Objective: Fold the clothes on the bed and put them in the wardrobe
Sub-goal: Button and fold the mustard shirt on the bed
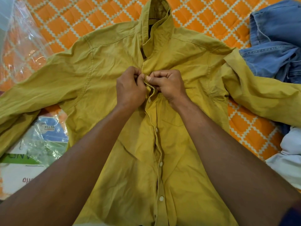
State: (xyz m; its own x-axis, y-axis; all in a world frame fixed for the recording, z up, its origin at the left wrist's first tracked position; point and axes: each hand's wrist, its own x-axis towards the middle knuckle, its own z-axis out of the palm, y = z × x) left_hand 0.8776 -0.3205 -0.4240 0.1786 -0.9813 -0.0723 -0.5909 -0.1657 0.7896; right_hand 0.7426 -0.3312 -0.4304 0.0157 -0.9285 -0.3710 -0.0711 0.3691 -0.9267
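Shirt, mustard-yellow, long-sleeved: spread front-up on the bed, collar at the far end, sleeves stretched out to both sides.

Head view:
- Left hand: on the shirt's chest, just left of the button placket. Fingers curled tight, pinching the placket edge.
- Right hand: just right of the placket, touching the left hand. Fingers curled, pinching the same strip of cloth between thumb and fingertips.
- Buttons: white, in a row down the placket below the hands. Cannot tell which are fastened.
- Denim garment: crumpled, beyond the shirt's right sleeve, touching its shoulder.
- Pale garment: bunched near the shirt's right sleeve, on the near side.
- Printed plastic packaging: partly under the shirt's left sleeve.
- Clear plastic sheet: beyond the left sleeve.
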